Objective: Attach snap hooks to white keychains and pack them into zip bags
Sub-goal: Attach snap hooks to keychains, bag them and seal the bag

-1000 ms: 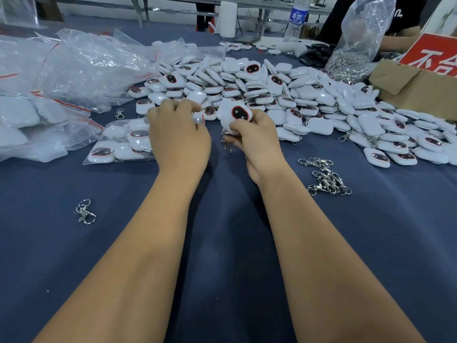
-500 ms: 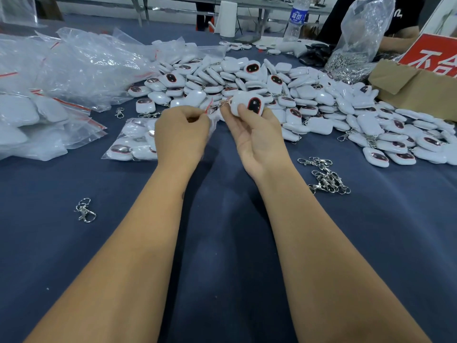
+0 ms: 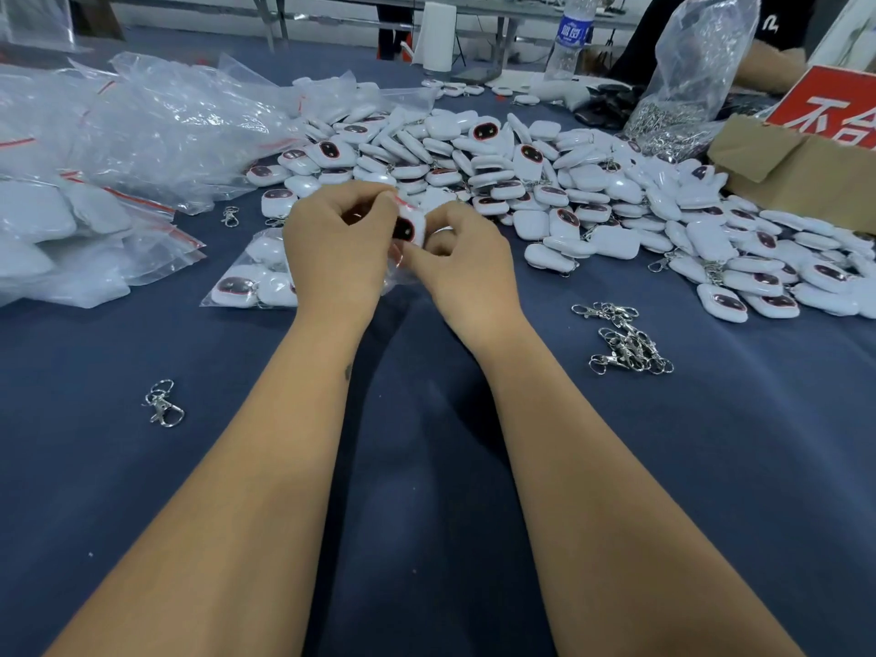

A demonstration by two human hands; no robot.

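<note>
My left hand (image 3: 337, 251) pinches the red-striped mouth of a clear zip bag (image 3: 251, 282) that lies on the blue cloth and holds several white keychains. My right hand (image 3: 467, 265) holds a white keychain (image 3: 410, 228) with a dark oval face right at that mouth, between both hands. A big pile of white keychains (image 3: 559, 182) spreads behind and to the right. A cluster of silver snap hooks (image 3: 625, 341) lies right of my right forearm. One loose snap hook (image 3: 162, 404) lies to the left, another (image 3: 230, 215) farther back.
Filled and empty zip bags (image 3: 95, 158) are heaped on the left. At the back right stand a plastic bag of metal hooks (image 3: 687, 87), a cardboard box (image 3: 801, 173) with a red sign, a water bottle (image 3: 569, 40) and another person's arm (image 3: 768, 68).
My right hand brought the keychain down and left from above the pile to the bag's mouth. My left hand lifted and spread the bag's opening.
</note>
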